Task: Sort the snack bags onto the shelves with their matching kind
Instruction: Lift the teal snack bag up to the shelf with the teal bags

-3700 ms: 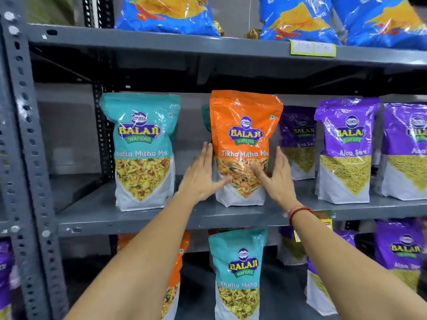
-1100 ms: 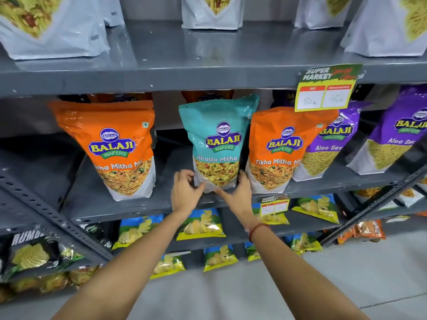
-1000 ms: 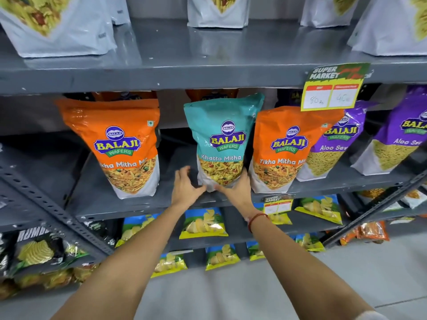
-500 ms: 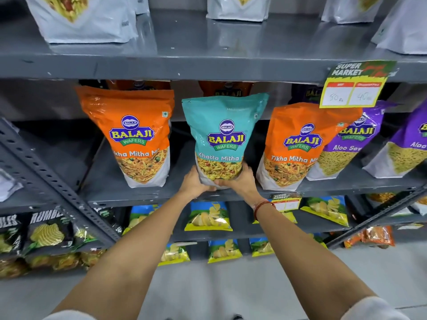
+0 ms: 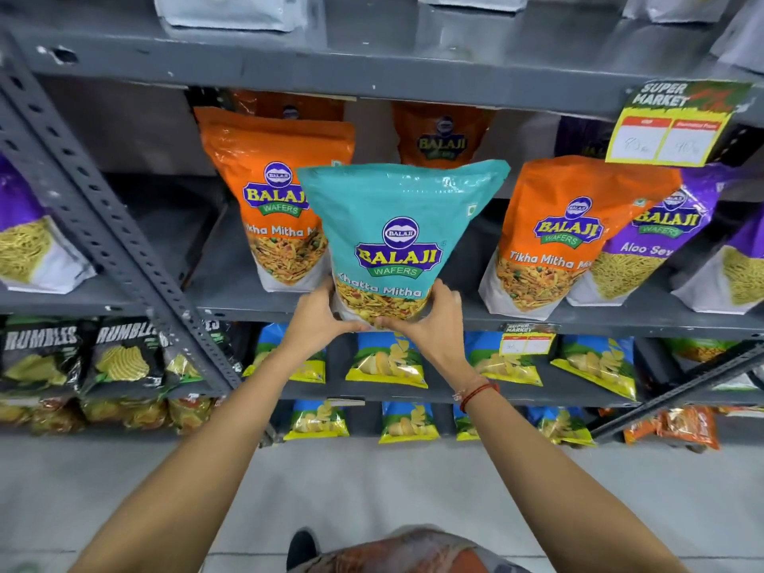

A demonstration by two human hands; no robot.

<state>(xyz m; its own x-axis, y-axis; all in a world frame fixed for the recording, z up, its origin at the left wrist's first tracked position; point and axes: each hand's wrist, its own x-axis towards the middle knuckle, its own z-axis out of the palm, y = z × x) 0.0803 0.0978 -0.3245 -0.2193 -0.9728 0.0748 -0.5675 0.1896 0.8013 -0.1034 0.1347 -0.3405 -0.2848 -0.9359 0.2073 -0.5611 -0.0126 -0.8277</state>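
A teal Khatta Mitha bag (image 5: pixel 399 225) is held upright in front of the grey shelf (image 5: pixel 620 320), lifted off it and pulled toward me. My left hand (image 5: pixel 316 314) grips its lower left corner and my right hand (image 5: pixel 434 320) its lower right corner. Behind it on that shelf stand an orange Tikha Mitha bag (image 5: pixel 273 192) on the left and another orange Tikha Mitha bag (image 5: pixel 554 237) on the right. Purple Aloo Sev bags (image 5: pixel 645 246) stand further right.
A perforated grey upright (image 5: pixel 103 225) slants down the left. A price tag (image 5: pixel 669 134) hangs from the shelf above. Blue and yellow chip bags (image 5: pixel 388 361) fill the lower shelves, black chip bags (image 5: pixel 120 353) sit lower left. White bag bottoms line the top shelf.
Both hands closed on the bottom of the teal bag and lifted it off the shelf toward me; the view has drawn closer.
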